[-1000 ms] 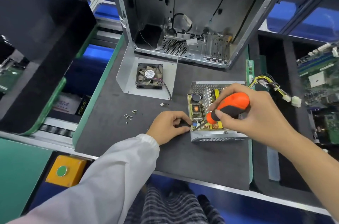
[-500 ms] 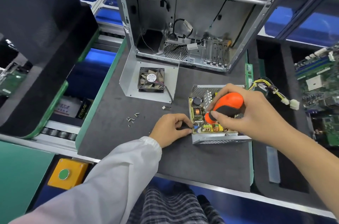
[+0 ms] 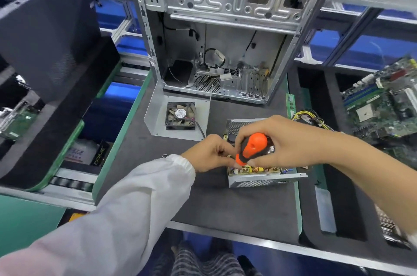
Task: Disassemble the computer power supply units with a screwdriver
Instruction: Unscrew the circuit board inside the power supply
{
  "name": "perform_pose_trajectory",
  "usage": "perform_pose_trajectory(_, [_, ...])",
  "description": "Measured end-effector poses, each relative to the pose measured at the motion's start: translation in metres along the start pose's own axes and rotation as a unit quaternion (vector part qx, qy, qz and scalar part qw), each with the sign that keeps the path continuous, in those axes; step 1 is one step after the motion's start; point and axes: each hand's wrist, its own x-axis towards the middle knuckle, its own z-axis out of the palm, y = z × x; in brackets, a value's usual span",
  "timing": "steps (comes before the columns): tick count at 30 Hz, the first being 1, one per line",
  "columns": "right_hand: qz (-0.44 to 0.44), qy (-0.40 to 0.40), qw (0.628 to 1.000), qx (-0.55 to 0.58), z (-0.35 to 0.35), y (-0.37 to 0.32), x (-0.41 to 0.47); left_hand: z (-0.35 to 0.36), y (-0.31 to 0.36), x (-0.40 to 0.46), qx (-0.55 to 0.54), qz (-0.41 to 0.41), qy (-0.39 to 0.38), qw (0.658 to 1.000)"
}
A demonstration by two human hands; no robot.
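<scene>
An open power supply unit [image 3: 266, 179] lies on the dark mat, its circuit board with yellow parts showing inside the silver housing. My right hand [image 3: 286, 142] grips an orange and black screwdriver [image 3: 251, 148], held upright over the unit's left side. The tip is hidden behind the handle and my fingers. My left hand [image 3: 206, 153] is at the unit's left edge with fingers curled beside the screwdriver's lower end; what the fingertips pinch is hidden. The unit's removed metal cover [image 3: 155, 117] with a black fan [image 3: 180, 115] lies behind and to the left.
A bare computer case [image 3: 225, 27] stands upright at the back of the mat [image 3: 225, 208]. Yellow cables [image 3: 309, 117] trail from the unit's right. Motherboards [image 3: 383, 106] sit in a black tray at right. A black panel [image 3: 45, 27] leans at left.
My left hand rose from the mat onto the unit's left edge beside the screwdriver. The screwdriver tilted more upright and moved slightly left. The loose screws on the mat are now behind my left arm.
</scene>
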Motion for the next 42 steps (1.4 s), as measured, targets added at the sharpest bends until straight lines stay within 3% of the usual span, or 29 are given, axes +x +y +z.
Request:
perform_pose_trajectory(4, [0.052, 0.056, 0.979, -0.19, -0.002, -0.012, -0.002, 0.0, -0.006, 0.0, 0.017, -0.015, 0.024, 0.999])
perform_pose_trajectory(6, [0.064, 0.085, 0.929, -0.355, 0.001, -0.019, 0.003, 0.0, -0.008, 0.002, 0.008, -0.033, 0.033, 0.999])
perform_pose_trajectory(8, [0.054, 0.086, 0.898, -0.427, 0.006, -0.023, 0.009, 0.0, -0.006, 0.002, 0.001, -0.038, 0.032, 0.999])
perform_pose_trajectory(15, [0.032, -0.018, 0.939, -0.343, -0.004, -0.02, 0.007, -0.007, -0.007, -0.002, -0.033, 0.016, 0.005, 0.999])
perform_pose_trajectory(23, [0.005, -0.115, 0.926, -0.359, -0.009, -0.028, 0.012, 0.001, -0.009, -0.004, -0.054, -0.02, 0.054, 0.997])
perform_pose_trajectory(26, [0.059, -0.051, 0.946, -0.314, -0.014, -0.025, 0.01, 0.005, -0.009, -0.002, -0.04, -0.001, 0.062, 0.997])
perform_pose_trajectory(29, [0.107, 0.007, 0.912, -0.396, -0.009, -0.028, 0.011, 0.006, -0.011, -0.001, -0.04, -0.028, 0.072, 0.996])
perform_pose_trajectory(31, [0.1, 0.016, 0.911, -0.399, -0.002, -0.026, 0.012, 0.007, -0.012, 0.0, -0.057, -0.029, 0.066, 0.996])
perform_pose_trajectory(36, [0.067, -0.047, 0.943, -0.322, -0.004, -0.029, 0.008, 0.0, -0.004, 0.0, -0.087, -0.023, 0.017, 0.996])
perform_pose_trajectory(42, [0.068, -0.087, 0.961, -0.254, -0.01, -0.034, 0.012, 0.0, -0.003, 0.001, -0.06, -0.017, 0.023, 0.998])
